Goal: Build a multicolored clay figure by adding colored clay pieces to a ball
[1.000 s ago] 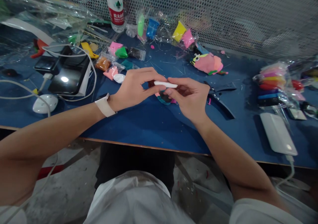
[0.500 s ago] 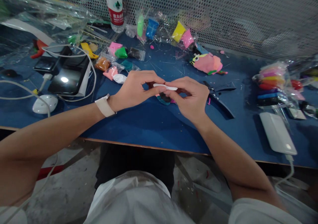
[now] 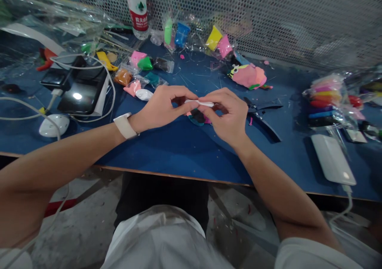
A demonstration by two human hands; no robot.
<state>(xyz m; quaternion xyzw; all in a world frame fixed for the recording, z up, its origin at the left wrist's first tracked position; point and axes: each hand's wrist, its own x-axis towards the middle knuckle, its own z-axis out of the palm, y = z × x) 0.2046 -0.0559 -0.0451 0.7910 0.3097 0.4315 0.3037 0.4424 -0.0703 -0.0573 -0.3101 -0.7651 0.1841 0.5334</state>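
Note:
A flat strip of white modelling clay (image 3: 205,103) is pinched between the fingertips of both hands, above the blue table. My left hand (image 3: 168,106), with a white band on its wrist, grips the strip's left part between thumb and fingers. The right part is in the closed fingers of my right hand (image 3: 228,115). Below the fingertips lies a dark and coloured clay piece (image 3: 196,117), partly hidden by the hands. Beyond my right hand rests a pink clay figure (image 3: 249,76) with a googly eye.
Black pliers (image 3: 262,119) lie right of my right hand. Bagged clay packets (image 3: 145,63) and a water bottle (image 3: 137,12) stand toward the mesh panel. A black phone-like device (image 3: 82,94) with cables is at left, a white power bank (image 3: 333,159) at right.
The right hand has shifted slightly up and left, its fingers covering a bit more of the white strip. The left hand stays nearly in place.

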